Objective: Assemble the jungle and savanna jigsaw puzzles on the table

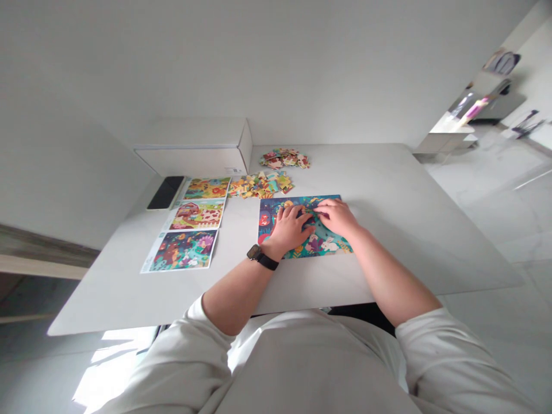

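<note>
A colourful assembled jigsaw puzzle (269, 221) lies flat on the white table (401, 230) in front of me. My left hand (290, 227), with a black watch on the wrist, rests palm-down on the puzzle's middle, fingers stretched flat. My right hand (337, 217) lies just to the right of it on the puzzle, fingers bent down and pressing on the pieces near the upper middle. The fingertips of both hands nearly meet. Neither hand lifts anything that I can make out.
Two heaps of loose puzzle pieces (261, 185) (285, 158) lie behind the puzzle. Three picture sheets (196, 214) lie in a column at the left. A black phone (166, 192) and a white box (196, 146) sit at the far left by the wall.
</note>
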{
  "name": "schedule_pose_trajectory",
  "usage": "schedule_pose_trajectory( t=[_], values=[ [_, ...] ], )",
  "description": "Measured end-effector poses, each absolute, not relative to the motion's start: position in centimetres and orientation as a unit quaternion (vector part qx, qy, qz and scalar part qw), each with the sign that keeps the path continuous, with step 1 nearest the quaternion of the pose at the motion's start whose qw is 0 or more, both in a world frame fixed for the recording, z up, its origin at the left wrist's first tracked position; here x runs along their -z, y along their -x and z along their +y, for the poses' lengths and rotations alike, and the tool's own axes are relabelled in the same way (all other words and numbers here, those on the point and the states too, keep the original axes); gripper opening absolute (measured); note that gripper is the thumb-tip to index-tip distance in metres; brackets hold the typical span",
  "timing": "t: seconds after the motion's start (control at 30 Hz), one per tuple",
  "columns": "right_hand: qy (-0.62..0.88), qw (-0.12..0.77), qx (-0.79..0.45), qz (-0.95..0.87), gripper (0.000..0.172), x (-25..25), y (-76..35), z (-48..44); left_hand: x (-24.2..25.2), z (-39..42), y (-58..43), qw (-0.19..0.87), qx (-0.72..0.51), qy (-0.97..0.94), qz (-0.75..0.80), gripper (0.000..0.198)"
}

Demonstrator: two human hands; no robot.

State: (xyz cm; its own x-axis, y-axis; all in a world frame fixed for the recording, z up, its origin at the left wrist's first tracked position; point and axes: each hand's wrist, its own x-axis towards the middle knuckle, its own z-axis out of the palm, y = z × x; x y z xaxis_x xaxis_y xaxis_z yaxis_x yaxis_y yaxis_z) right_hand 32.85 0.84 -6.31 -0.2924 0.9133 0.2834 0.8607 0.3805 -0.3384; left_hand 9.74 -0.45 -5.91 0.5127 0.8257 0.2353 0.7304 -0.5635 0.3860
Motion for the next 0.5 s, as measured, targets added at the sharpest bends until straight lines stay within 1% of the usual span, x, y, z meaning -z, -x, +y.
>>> schedule_pose_trajectory(
  t=[0.2,0.3,0.4,0.5],
  values=[
    [0.56,0.203,-0.05,-0.802,0.031,6.0,-32.7,0.6,5.9,-0.4,-9.8,0.12,-0.195,-0.862,0.453,0.045],
    [0.563,0.182,-0.051,-0.804,0.03,5.7,-32.3,0.4,5.9,-0.4,-9.8,0.124,-0.196,-0.861,0.453,0.044],
    [0.568,0.158,-0.052,-0.806,0.032,5.3,-31.8,0.1,5.8,-0.5,-9.8,0.125,-0.192,-0.862,0.453,0.045],
    [0.571,0.152,-0.058,-0.805,0.035,5.2,-31.6,-0.2,5.7,-0.4,-9.7,0.122,-0.187,-0.863,0.452,0.046]
  ],
)
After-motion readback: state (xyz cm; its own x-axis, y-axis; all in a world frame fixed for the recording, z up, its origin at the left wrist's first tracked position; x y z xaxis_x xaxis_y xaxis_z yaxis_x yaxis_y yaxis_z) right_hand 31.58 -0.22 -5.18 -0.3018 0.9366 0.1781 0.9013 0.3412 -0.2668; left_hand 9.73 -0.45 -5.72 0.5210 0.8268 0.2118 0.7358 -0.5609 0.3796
